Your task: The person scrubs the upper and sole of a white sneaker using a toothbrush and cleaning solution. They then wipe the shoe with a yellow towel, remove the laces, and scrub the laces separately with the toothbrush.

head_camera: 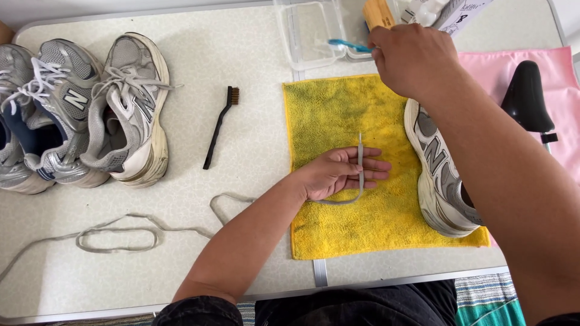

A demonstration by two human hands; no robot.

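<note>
Shoelace (360, 158), limp and light, lies across left hand (338, 174), fingers spread flat; right hand (411, 59) pinches blue toothbrush (350, 45).

grey shoelace (360, 158) draped over left-hand fingers on yellow towel, tail trailing left across table, blue-handled toothbrush (349, 45) horizontal in right hand
</note>
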